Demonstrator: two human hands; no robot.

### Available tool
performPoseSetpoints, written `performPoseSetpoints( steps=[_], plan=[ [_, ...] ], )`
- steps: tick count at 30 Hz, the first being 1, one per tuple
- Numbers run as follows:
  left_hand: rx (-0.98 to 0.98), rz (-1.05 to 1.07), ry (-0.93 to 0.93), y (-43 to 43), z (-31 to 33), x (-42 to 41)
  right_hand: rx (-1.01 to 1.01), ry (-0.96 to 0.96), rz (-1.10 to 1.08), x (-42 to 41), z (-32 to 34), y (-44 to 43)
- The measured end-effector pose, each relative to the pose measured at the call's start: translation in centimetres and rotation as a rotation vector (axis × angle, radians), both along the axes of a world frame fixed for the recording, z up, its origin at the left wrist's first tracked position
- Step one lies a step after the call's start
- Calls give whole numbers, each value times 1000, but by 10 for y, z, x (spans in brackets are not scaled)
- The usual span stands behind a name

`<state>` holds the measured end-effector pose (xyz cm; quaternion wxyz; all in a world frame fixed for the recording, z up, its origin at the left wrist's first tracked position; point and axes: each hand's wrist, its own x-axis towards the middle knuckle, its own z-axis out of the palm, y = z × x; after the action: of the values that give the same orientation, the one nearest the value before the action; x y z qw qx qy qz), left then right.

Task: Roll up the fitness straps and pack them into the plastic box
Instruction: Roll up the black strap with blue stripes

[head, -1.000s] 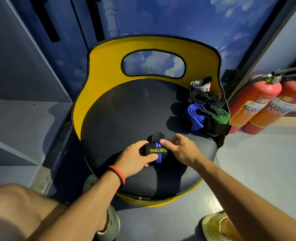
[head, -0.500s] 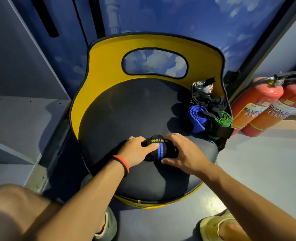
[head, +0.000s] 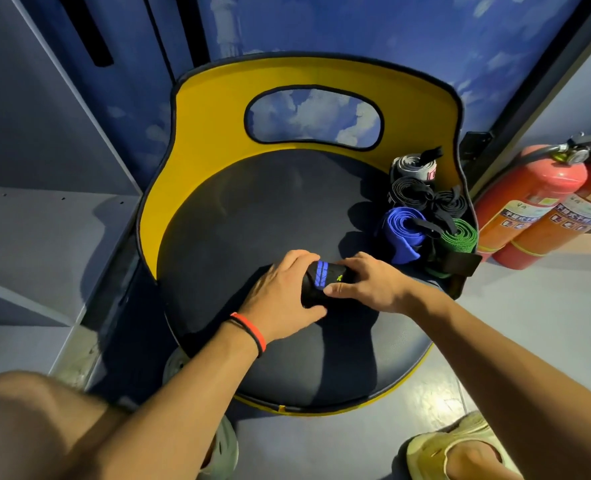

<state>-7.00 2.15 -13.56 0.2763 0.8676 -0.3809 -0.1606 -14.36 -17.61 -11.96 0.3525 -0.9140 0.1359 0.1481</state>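
Observation:
A black fitness strap with blue stripes (head: 323, 280) lies rolled into a short cylinder on the dark seat of a yellow-backed chair (head: 252, 216). My left hand (head: 283, 296) grips its left end, fingers over the top and thumb underneath. My right hand (head: 367, 280) grips its right end, thumb along the front. At the seat's right edge stand several rolled straps: a grey one (head: 413, 166), two black ones (head: 425, 199), a blue one (head: 403, 233) and a green one (head: 458, 237). No plastic box is in view.
Two red fire extinguishers (head: 536, 202) lean on the floor right of the chair. A grey shelf unit (head: 44, 216) stands at the left. My knee (head: 44, 431) and my shoes (head: 460, 448) are at the bottom edge.
The roll has turned under my hands: the yellow lettering has rolled out of sight and the blue stripes now face up. Both hands shifted slightly forward with it.

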Motion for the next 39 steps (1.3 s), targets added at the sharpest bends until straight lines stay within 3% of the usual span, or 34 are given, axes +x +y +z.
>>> performPoseSetpoints(
  steps=[4,9,11,14,16,19,23,29,35,39],
  plan=[
    [48,-3,-96,-7,-4,9,32,17,-62,2,-2,5],
    [-1,55,-64,-12,-9,15,59,-54,-110,2,3,14],
    [-97,131,69,-10,-5,16,164,-156,-184,2,6,17],
    [-365,320,438,-10,6,16,539,-279,-324,1,13,17],
    [-470,384,689,-11,6,20,661,-332,-279,-1,16,15],
    [-437,313,808,-7,4,26,578,-393,-173,-1,12,15],
    [-310,190,631,-1,7,28,394,-395,-104,-4,7,13],
    [-255,54,555,-4,3,17,-78,-409,100,-14,2,2],
    [-98,-34,440,-15,6,7,-148,-419,171,-30,-15,-10],
    [-255,-8,409,-34,2,-18,-113,-467,-33,-56,-15,-15]
  ],
)
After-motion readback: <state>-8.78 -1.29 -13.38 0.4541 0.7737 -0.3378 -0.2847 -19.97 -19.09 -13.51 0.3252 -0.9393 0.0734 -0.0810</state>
